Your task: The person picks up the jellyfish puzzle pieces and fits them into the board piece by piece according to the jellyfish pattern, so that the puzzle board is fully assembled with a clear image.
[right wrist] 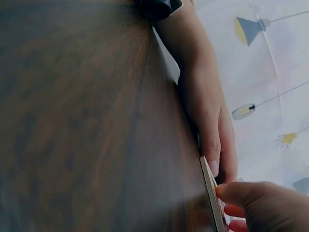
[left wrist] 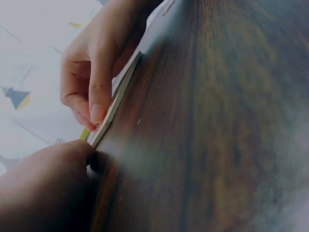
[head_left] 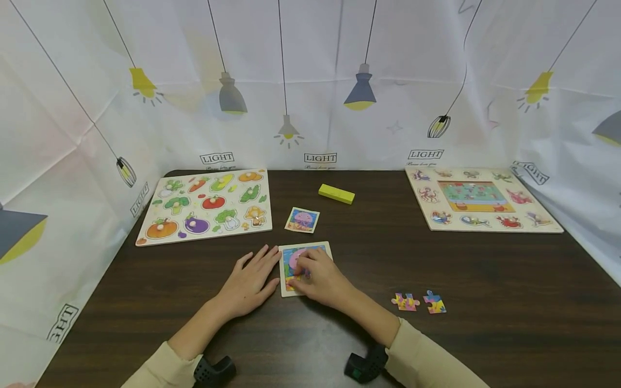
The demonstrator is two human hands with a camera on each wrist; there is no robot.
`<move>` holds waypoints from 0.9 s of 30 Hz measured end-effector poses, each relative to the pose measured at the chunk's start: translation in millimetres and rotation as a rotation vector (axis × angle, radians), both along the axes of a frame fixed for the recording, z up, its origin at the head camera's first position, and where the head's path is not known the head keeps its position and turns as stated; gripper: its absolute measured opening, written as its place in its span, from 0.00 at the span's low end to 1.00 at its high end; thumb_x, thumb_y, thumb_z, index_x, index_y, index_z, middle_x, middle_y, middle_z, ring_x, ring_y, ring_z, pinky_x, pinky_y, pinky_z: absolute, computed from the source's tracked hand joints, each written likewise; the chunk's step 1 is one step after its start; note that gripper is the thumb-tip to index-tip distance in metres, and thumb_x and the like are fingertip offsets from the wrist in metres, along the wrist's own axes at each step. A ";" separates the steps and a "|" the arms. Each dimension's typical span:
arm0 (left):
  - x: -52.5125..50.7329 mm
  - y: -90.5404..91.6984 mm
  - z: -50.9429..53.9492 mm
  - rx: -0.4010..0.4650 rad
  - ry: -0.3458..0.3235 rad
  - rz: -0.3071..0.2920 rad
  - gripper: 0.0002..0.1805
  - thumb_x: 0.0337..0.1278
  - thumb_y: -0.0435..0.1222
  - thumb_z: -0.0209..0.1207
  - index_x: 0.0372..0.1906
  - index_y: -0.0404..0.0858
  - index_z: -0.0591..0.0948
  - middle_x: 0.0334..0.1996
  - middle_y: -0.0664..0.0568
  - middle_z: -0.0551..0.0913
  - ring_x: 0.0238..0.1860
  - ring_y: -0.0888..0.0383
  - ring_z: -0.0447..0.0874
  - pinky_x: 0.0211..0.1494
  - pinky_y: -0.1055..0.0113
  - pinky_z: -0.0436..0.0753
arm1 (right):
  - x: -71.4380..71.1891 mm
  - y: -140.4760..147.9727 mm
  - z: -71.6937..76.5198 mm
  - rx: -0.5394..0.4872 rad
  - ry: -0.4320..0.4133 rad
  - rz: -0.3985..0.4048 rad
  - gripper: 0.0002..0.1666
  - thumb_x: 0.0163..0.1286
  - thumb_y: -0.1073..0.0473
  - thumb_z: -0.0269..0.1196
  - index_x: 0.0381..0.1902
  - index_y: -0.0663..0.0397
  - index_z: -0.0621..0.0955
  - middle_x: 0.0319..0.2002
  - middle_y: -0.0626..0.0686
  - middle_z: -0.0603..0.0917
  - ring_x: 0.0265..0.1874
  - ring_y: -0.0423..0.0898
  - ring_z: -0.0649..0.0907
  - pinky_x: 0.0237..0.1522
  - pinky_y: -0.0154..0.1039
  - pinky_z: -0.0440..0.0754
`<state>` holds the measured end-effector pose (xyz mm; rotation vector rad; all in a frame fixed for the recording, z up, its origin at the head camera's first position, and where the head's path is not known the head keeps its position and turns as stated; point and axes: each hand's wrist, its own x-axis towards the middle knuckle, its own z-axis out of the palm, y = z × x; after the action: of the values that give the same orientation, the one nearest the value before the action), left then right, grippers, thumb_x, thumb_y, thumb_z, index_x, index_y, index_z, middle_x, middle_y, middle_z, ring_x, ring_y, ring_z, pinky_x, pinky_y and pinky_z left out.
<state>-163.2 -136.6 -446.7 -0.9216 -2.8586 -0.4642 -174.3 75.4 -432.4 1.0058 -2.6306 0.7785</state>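
A small square jigsaw puzzle board (head_left: 283, 293) with a pale frame and a pink-and-blue sea picture lies before the person. The left hand (head_left: 249, 283) rests on the table beside it, fingers extended, touching the board's left edge. Over the picture, the right hand (head_left: 320, 277) has its fingers curled, with thumb and fingertips down at a puzzle piece (head_left: 292, 281) near the lower left. The right hand hides much of the picture's right side. In the left wrist view, the right thumb (left wrist: 98, 108) points down onto the board (left wrist: 118, 99).
Two loose puzzle pieces (head_left: 406, 302) (head_left: 435, 303) lie to the right. Behind the board are a small picture card (head_left: 302, 220) and a yellow block (head_left: 337, 194). A vegetable board (head_left: 228, 186) stands back left, a sea-animal board (head_left: 475, 220) back right. A printed white cloth (head_left: 310, 59) encloses the table.
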 end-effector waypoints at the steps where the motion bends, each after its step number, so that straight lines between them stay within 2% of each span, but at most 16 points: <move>1: -0.3 0.0 0.0 -0.001 0.003 0.000 0.30 0.66 0.47 0.45 0.69 0.38 0.59 0.69 0.47 0.57 0.69 0.51 0.50 0.65 0.46 0.52 | -0.4 0.7 0.9 -0.006 -0.013 0.007 0.11 0.49 0.54 0.72 0.23 0.47 0.78 0.35 0.48 0.77 0.39 0.46 0.74 0.42 0.41 0.73; 6: -0.8 -0.3 -0.2 -0.013 0.000 0.002 0.31 0.66 0.48 0.45 0.69 0.39 0.59 0.69 0.48 0.57 0.69 0.51 0.50 0.65 0.47 0.52 | -0.8 6.6 5.1 -0.018 -0.120 0.044 0.10 0.50 0.56 0.71 0.27 0.48 0.79 0.37 0.47 0.76 0.40 0.44 0.74 0.42 0.41 0.73; 8: -1.0 -0.5 -1.1 -0.016 0.000 0.003 0.31 0.66 0.48 0.45 0.69 0.39 0.59 0.69 0.48 0.57 0.69 0.51 0.49 0.65 0.47 0.52 | -0.4 10.0 6.4 -0.003 -0.134 0.065 0.11 0.51 0.56 0.70 0.30 0.49 0.80 0.38 0.46 0.76 0.41 0.45 0.74 0.44 0.42 0.73; 12: -1.7 -0.9 -1.0 -0.010 -0.001 0.008 0.31 0.67 0.49 0.44 0.69 0.39 0.59 0.69 0.48 0.56 0.70 0.51 0.49 0.65 0.47 0.51 | 2.1 18.5 10.1 0.038 -0.098 0.108 0.14 0.52 0.56 0.70 0.37 0.52 0.80 0.39 0.47 0.77 0.44 0.45 0.73 0.48 0.43 0.72; 16: -0.9 -0.4 -0.1 -0.012 -0.008 0.011 0.31 0.66 0.49 0.44 0.70 0.40 0.58 0.69 0.49 0.56 0.70 0.52 0.49 0.65 0.48 0.51 | 8.5 31.6 11.4 0.060 -0.072 0.115 0.17 0.53 0.56 0.69 0.40 0.53 0.80 0.41 0.48 0.77 0.43 0.45 0.73 0.44 0.42 0.72; 19: -0.6 -0.1 0.4 -0.016 -0.006 0.011 0.31 0.66 0.48 0.45 0.70 0.40 0.58 0.69 0.48 0.56 0.70 0.52 0.48 0.65 0.48 0.51 | 12.4 43.5 11.6 0.065 -0.072 0.106 0.17 0.54 0.56 0.69 0.42 0.52 0.80 0.42 0.48 0.77 0.43 0.44 0.72 0.42 0.41 0.73; 27: -0.2 0.7 0.9 -0.025 -0.013 0.016 0.32 0.66 0.48 0.46 0.70 0.39 0.58 0.69 0.48 0.56 0.70 0.51 0.48 0.65 0.47 0.50 | 21.1 79.0 14.8 0.073 -0.048 0.048 0.18 0.55 0.57 0.69 0.45 0.51 0.79 0.44 0.47 0.76 0.46 0.43 0.70 0.47 0.43 0.73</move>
<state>-163.4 -135.8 -445.8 -0.9021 -2.8872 -0.4353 -153.2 154.4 -417.6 1.0861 -2.7030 0.7298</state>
